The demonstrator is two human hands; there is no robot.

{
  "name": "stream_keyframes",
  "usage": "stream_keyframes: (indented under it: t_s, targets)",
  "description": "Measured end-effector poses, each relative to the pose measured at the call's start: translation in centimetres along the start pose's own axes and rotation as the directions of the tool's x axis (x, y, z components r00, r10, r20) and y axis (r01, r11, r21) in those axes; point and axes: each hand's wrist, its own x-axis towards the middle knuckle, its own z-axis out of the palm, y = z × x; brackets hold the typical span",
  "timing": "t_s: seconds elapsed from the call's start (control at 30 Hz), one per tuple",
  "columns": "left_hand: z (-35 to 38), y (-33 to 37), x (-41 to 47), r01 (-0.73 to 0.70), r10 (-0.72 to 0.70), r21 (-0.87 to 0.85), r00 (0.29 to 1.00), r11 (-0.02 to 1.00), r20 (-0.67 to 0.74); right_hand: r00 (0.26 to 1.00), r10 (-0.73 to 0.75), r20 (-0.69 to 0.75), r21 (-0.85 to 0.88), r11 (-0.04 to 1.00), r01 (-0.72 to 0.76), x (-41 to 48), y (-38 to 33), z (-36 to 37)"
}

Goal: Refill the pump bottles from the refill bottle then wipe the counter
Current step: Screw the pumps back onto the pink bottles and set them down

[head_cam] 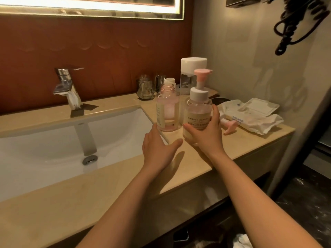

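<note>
Close to the basin's right edge, in the head view, a person's right hand [206,136] gripped a clear pump bottle [197,110] with a pink pump head and a white collar. The thumb lay across the label's lower left and the fingers [215,112] curled round the right side. The bottle stood upright over the beige counter [238,145]; the hand hid its base, so whether it rested on the stone could not be told. Its lower part looked filled with pale liquid.

The left hand [157,151] was held flat and relaxed just beside it, gripping nothing. Its fingers were straight and close together, the thumb spread toward the held bottle. The fingertips reached the foot of a second pump bottle [167,111], which stood open-necked on the counter at the sink's corner. Contact between them could not be made out.

Behind the two bottles stood the refill bottle [188,77], tall, clear and white-capped. A loose pink pump head [230,126] lay on its side to the right of the held bottle. Beyond it sat an opened pack of wet wipes [250,113] with crumpled sheets spilling out.

A white undermount sink [62,140] and chrome faucet [67,86] filled the left of the frame. Glass tumblers [145,88] stood against the red-brown wall. A coiled black cord [295,24] hung on the wall at upper right.
</note>
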Motion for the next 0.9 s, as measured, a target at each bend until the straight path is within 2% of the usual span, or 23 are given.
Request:
stream_keyframes:
  t_s: [0.17,0.4,0.7,0.9]
  targets:
    - [0.5,1.3,3.6,0.107,-0.125,-0.286,0.991,0.952,-0.045,1.000,-0.002,0.019,0.039,0.999,0.002,0.2,0.4,-0.3]
    - [1.5,1.7,7.4,0.146,-0.175,-0.410,0.984,0.901,-0.036,1.000,-0.005,0.011,0.038,0.999,0.005,0.2,0.8,-0.3]
    - [3.0,1.9,9.6,0.048,-0.092,-0.304,0.987,0.952,-0.133,1.000,0.011,-0.020,-0.003,1.000,-0.011,0.3,0.8,-0.1]
    - [2.7,1.3,8.7,0.049,-0.096,-0.354,0.989,0.934,-0.116,1.000,0.020,-0.020,-0.025,0.999,-0.021,0.6,0.8,0.2]
